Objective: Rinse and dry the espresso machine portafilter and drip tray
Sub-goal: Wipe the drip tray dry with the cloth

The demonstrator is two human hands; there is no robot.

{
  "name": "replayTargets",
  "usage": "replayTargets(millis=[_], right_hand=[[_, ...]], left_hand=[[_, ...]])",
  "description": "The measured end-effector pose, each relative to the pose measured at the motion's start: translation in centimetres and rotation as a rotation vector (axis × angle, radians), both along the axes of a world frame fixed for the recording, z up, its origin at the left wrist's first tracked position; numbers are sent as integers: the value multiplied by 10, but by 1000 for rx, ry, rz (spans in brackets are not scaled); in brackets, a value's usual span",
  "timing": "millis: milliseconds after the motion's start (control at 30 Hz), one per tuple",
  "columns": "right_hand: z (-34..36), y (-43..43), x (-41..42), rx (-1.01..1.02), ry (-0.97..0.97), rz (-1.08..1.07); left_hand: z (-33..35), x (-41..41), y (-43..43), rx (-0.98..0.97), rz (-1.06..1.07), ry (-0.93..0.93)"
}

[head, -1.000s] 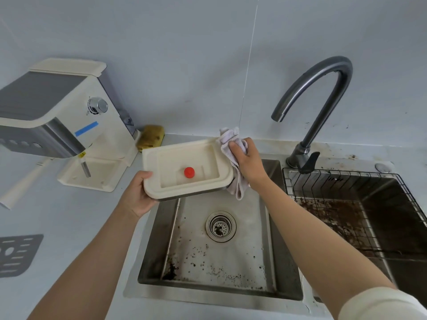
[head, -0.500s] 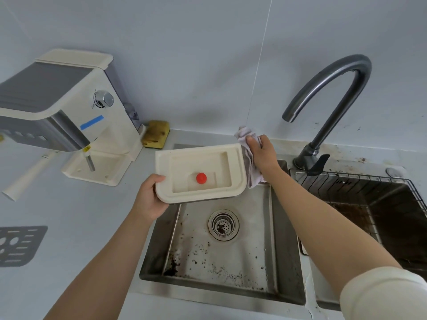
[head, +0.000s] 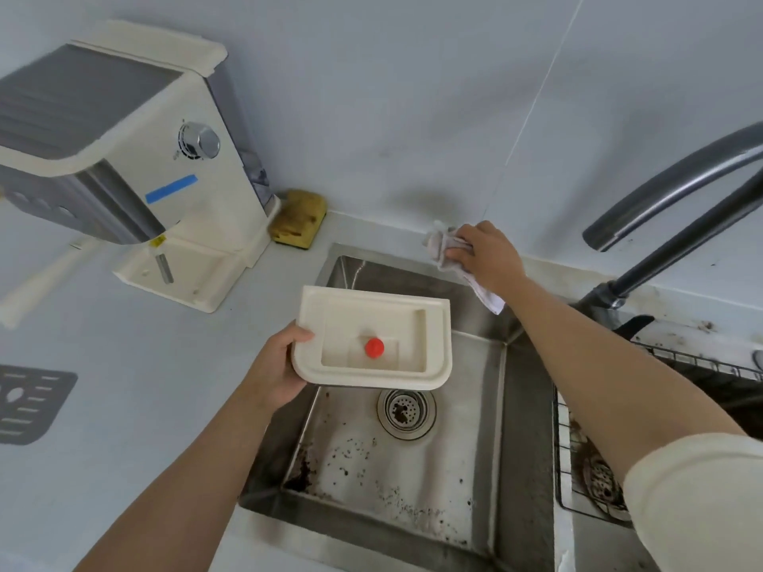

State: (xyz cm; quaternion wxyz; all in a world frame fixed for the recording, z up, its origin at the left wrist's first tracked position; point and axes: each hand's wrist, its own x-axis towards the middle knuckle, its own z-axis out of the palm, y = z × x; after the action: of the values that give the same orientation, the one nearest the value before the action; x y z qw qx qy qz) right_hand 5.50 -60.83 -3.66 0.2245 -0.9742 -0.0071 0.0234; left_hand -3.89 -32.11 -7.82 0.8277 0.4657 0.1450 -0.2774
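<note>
**Drip tray held over sink, cloth lifted off to back rim**

Sink (head: 524, 406) nearest: steel basin, dark coffee specks on the floor and front corner, round drain strainer (head: 406, 412) in the middle. A wire rack (head: 697, 361) sits over the second basin on the right, stained brown.

Left hand (head: 276, 367) grips the drip tray (head: 371, 336) by its left edge, thumb on the top rim and fingers underneath. The tray is above the sink's left side, in the air and about level, just in front of the drain. It is cream plastic, rectangular with rounded front corners, with a raised rim around a stepped recess. A red float button (head: 374, 348) stands in the recess. No grounds visible on it.

Right hand (head: 487, 253) is well apart from the tray, at the sink's back rim. Its fingers are clamped on a crumpled pale cloth (head: 489, 297), with a tail hanging below the wrist.

On the tabletop (head: 144, 365) at far left lies a dark slotted grate (head: 31, 402). Behind it is the cream-and-grey espresso machine (head: 165, 158), with a chrome knob and a strip of blue tape. A yellow sponge (head: 299, 218) lies beside its base, against the wall. A dark curved faucet (head: 681, 225) is at far right.
</note>
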Motion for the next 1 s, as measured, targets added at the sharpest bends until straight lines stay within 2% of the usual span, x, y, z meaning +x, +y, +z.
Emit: replayTargets(millis=[133, 233, 500, 667, 867, 1000], right_hand=[[-12, 13, 32, -273, 16, 196], [-24, 20, 50, -385, 13, 265], [-60, 25, 55, -488, 152, 189], [-41, 25, 45, -336, 305, 66], [6, 32, -18, -16, 204, 44], [29, 36, -81, 223, 231, 11]], left_hand=[[-5, 12, 1, 8, 34, 20], [-10, 21, 3, 0, 57, 24], [-25, 32, 1, -10, 49, 41], [-23, 34, -5, -24, 56, 26], [-7, 27, -8, 1, 46, 11], [5, 19, -9, 19, 46, -21]])
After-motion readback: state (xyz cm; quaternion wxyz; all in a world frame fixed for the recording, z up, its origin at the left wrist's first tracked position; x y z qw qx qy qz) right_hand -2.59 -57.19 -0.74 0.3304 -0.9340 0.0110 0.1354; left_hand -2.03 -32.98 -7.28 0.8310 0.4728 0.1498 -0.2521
